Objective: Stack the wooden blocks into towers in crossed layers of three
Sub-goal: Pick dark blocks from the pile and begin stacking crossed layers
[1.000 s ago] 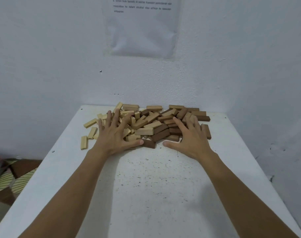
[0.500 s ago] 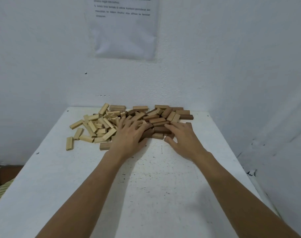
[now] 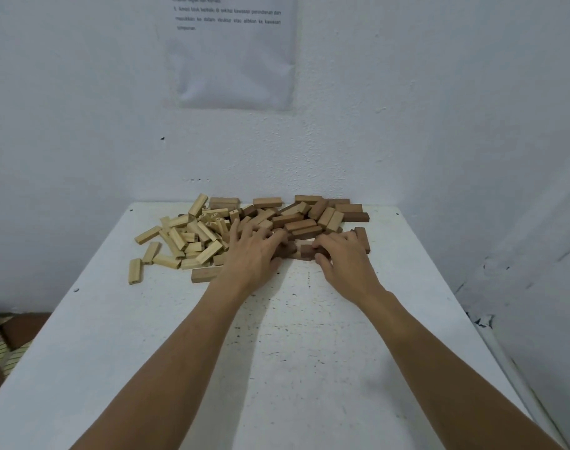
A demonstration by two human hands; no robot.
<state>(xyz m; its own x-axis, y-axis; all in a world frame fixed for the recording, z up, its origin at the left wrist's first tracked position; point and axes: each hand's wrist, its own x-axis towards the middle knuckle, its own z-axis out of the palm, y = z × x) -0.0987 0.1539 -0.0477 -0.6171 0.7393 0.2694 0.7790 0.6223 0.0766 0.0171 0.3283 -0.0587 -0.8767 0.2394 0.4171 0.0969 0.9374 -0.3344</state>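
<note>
left hand (image 3: 254,251) on block pile (image 3: 205,237) | right hand (image 3: 343,263) pinches brown block (image 3: 307,251)

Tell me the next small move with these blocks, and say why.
Probably draw the dark block, which the right hand pinches at the near edge of the pile, back onto the bare table as a first-layer piece. No tower stands yet, and the left hand lies on the pile; whether it grips anything is hidden.

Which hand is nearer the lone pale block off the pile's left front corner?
Left. The left hand rests on the pile, just right of that pale block; the right hand pinches a dark block farther right.
</note>
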